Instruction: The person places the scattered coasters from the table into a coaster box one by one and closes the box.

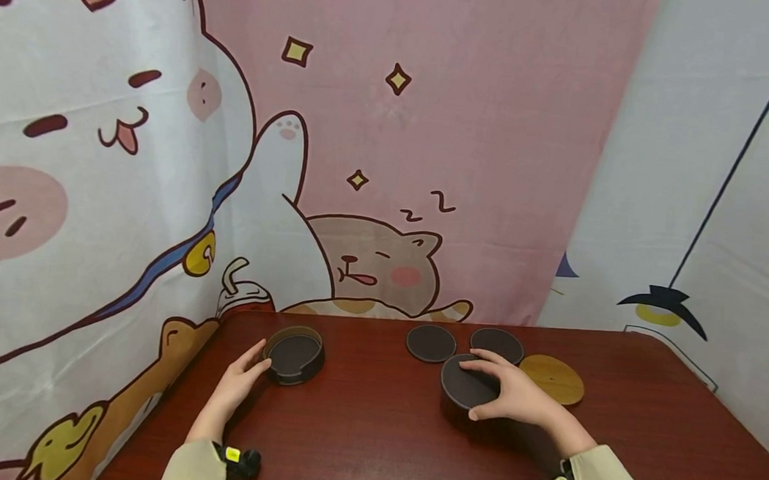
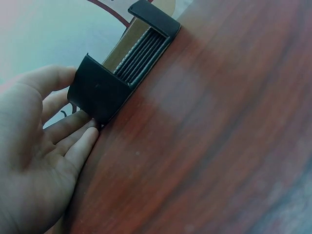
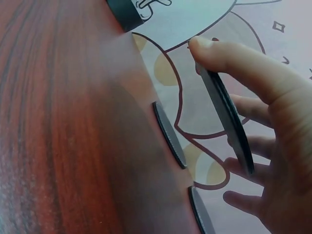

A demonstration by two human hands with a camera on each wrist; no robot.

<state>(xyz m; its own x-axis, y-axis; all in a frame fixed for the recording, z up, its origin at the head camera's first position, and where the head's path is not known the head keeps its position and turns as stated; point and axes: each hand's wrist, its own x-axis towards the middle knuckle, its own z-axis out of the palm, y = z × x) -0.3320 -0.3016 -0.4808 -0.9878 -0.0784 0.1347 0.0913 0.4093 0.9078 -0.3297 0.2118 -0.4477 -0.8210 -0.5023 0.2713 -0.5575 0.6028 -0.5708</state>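
My right hand (image 1: 514,391) holds a dark round coaster (image 1: 464,383) by its edge, above the table. In the right wrist view this coaster (image 3: 226,119) appears nearly edge-on, thumb (image 3: 202,46) at its upper end and fingers spread behind. On the left, a round dark coaster holder (image 1: 301,371) with a notched front and tan inner wall stands on the table. Several stacked coasters (image 2: 141,56) show through its notch in the left wrist view. My left hand (image 1: 237,381) rests its thumb and fingertips against the holder's left side.
Two dark coasters (image 1: 431,343) (image 1: 497,344) lie near the table's back edge. A light wooden disc (image 1: 553,379) lies right of them. The reddish-brown table (image 1: 360,429) meets a cartoon-printed cloth (image 1: 481,165) behind and at left.
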